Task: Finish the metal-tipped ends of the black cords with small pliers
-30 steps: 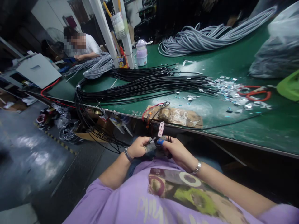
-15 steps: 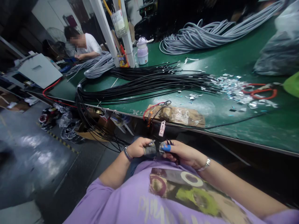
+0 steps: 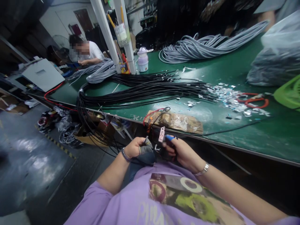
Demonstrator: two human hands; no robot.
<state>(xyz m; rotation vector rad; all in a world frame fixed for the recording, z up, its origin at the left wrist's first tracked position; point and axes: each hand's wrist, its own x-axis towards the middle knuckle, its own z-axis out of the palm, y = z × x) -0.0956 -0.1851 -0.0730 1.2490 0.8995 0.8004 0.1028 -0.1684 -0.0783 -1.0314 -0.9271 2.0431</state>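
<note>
My left hand (image 3: 136,148), with grey coverings on its fingers, is closed on a black cable, whose end shows thin pale wires (image 3: 157,148) sticking out to the right. My right hand (image 3: 182,152) is a short way to the right, its fingers curled and a blue cover on one of them. Something dark is in its grip, but the shape is too shadowed to name. A small pink plate-like piece (image 3: 161,134) with a hole hangs at the table edge, right by the fingertips of my right hand.
On the green table (image 3: 229,137) lie a bundle of black cables (image 3: 140,90), foil scraps (image 3: 227,97), orange-handled scissors (image 3: 256,102) and a taped wooden board (image 3: 175,121). Behind are grey cable coils (image 3: 194,48), a bottle (image 3: 142,59) and a plastic bag (image 3: 272,59). A co-worker (image 3: 92,51) sits at far left.
My hands have moved apart. The right hand has lifted toward the pink piece, and the bare wires at the cable end now show beside my left hand. The view has shifted slightly.
</note>
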